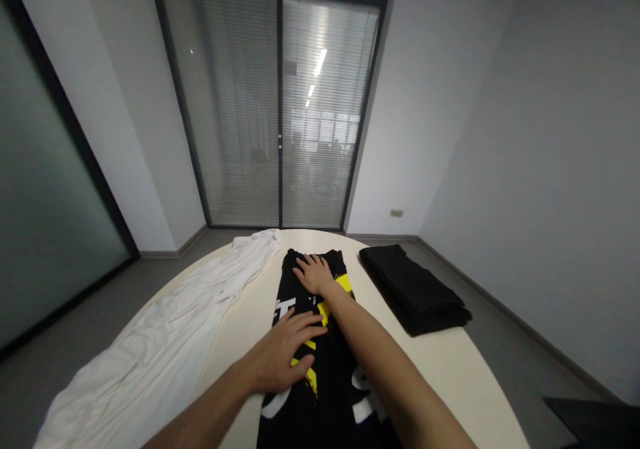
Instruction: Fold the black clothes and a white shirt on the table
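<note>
A black garment (335, 362) with yellow and white print lies in a long, narrow strip down the middle of the table. My left hand (290, 346) rests on its nearer left part, fingers stretched out over the yellow print. Farther up, my right hand (315, 274) lies flat near the garment's far end, its fingers spread. Neither hand grips the cloth. My right forearm crosses above the garment and hides part of its right side and lettering. What kind of garment it is I cannot tell.
White crumpled cloth (165, 342) stretches along the table's left side. On the right lies a folded black cloth stack (410, 286). The pale table (450, 369) has a rounded edge. Beyond it is a glass partition with blinds (235, 102). A dark object (595, 419) shows at lower right.
</note>
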`<state>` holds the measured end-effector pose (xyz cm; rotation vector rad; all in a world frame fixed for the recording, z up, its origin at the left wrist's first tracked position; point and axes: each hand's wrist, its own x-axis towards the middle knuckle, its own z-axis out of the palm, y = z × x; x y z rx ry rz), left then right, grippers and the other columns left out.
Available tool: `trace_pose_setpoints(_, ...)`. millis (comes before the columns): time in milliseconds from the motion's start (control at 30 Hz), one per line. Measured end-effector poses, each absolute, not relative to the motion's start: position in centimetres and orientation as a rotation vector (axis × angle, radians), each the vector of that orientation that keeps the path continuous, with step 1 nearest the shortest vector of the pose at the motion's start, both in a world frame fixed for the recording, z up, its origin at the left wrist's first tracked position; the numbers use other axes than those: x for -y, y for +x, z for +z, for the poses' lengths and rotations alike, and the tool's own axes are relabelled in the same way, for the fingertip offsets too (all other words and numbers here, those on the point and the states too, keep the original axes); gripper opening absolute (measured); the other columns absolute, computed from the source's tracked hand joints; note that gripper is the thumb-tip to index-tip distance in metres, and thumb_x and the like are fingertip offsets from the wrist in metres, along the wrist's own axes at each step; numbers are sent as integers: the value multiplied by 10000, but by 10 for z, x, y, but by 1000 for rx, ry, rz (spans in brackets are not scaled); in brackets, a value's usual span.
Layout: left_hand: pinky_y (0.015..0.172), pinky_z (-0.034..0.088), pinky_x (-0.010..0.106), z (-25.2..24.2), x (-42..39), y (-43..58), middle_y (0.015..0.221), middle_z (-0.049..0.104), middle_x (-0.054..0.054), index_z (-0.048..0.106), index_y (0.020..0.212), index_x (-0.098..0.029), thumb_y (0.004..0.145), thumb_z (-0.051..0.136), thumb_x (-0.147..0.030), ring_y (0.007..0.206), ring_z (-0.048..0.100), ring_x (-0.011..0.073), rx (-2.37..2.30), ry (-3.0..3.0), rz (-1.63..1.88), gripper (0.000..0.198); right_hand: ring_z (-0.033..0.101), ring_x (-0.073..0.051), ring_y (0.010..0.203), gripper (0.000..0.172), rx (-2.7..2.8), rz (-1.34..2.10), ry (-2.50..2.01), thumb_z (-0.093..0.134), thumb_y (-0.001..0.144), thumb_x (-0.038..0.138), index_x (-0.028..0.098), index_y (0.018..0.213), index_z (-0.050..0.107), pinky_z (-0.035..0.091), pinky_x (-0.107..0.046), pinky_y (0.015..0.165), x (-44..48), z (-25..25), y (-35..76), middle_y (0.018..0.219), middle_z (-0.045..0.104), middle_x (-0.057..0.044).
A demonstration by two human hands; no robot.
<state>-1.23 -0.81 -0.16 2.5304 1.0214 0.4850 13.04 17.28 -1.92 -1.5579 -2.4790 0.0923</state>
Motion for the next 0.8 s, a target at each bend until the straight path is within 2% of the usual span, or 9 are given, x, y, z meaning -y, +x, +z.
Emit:
trace_pose_setpoints(100, 1219, 196, 515, -6, 5, -14, 1477, 521, 59, 538, 1367, -262, 982, 384, -288, 1383, 441, 218, -1126, 2471, 628, 415, 372, -253, 1403, 494, 2397, -32, -1479, 289, 1030, 501, 283, 1407, 524, 193, -449, 1169, -168, -11, 138, 1517, 465, -69)
trace_pose_setpoints(200, 1213, 219, 518, -12, 2, -13, 1416, 580, 64, 568, 1323, -236, 1027, 257, -290, 1335, 492, 198, -1306, 2384, 722, 433, 439, -241, 1340, 481, 2269, -98, -1523, 269, 1038, 469, 251, 1317, 595, 249, -412, 1142, -162, -2, 157, 1448, 533, -84)
trace_pose_setpoints(367, 1200, 243, 530, -22, -4, -9, 1387, 606, 66, 575, 1308, -222, 1029, 324, -324, 1321, 509, 212, -1398, 2367, 751, 389, 416, -311, 1362, 545, 2091, 55, -1912, 300, 1017, 497, 222, 1461, 456, 343, -447, 1074, -154, -6, 203, 1520, 431, -140)
trace_pose_setpoints(467, 1196, 250, 522, -24, -5, -8, 1400, 596, 63, 571, 1311, -231, 1026, 349, -327, 1330, 503, 210, -1411, 2391, 736, 374, 365, -321, 1408, 551, 2187, 215, -1974, 323, 1010, 511, 250, 1480, 447, 309, -462, 1107, -148, -19, 222, 1541, 417, -110)
trace_pose_setpoints(600, 1199, 211, 554, -26, -3, -8, 1445, 557, 67, 551, 1339, -231, 1013, 383, -349, 1365, 468, 225, -1417, 2450, 655, 385, 294, -317, 1449, 571, 2153, 142, -1938, 305, 1019, 497, 237, 1521, 383, 261, -464, 1144, -133, -25, 225, 1601, 313, -107)
trace_pose_setpoints(700, 1199, 189, 570, -27, -3, -8, 1465, 536, 61, 550, 1344, -231, 951, 449, -259, 1382, 442, 242, -1422, 2489, 619, 406, 406, -319, 1377, 557, 2075, 99, -1947, 331, 1010, 462, 211, 1501, 407, 353, -444, 1078, -118, -15, 224, 1535, 410, -153)
trace_pose_setpoints(800, 1176, 284, 468, -24, -5, -9, 1401, 584, 63, 621, 1235, -214, 871, 455, -143, 1319, 499, 228, -1558, 2443, 704, 406, 554, -331, 1222, 523, 2043, 213, -2083, 425, 965, 398, 121, 1399, 516, 440, -410, 953, -104, 1, 232, 1352, 576, -216)
